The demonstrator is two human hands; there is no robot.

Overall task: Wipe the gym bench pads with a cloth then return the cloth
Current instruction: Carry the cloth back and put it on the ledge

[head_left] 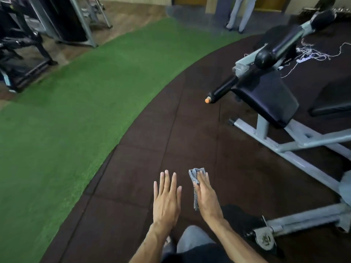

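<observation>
My right hand (206,194) holds a small grey cloth (195,179), which hangs down from under its fingers over the dark rubber floor. My left hand (167,196) is beside it, flat, fingers spread and holding nothing. The gym bench stands to the right on a grey metal frame (296,147). Its dark seat pad (266,99) is tilted, and a second dark pad (330,103) lies further right, partly cut off by the frame edge. Black foam rollers (264,57) sit above the seat pad. Both hands are well short of the pads.
Brown rubber floor tiles (171,139) curve beside a green turf strip (76,111). Dark gym machines (22,44) stand at the far left. A person's legs (239,14) are at the top. Tangled threads (311,54) lie on the far pad. A black roller handle with an orange tip (208,100) juts left.
</observation>
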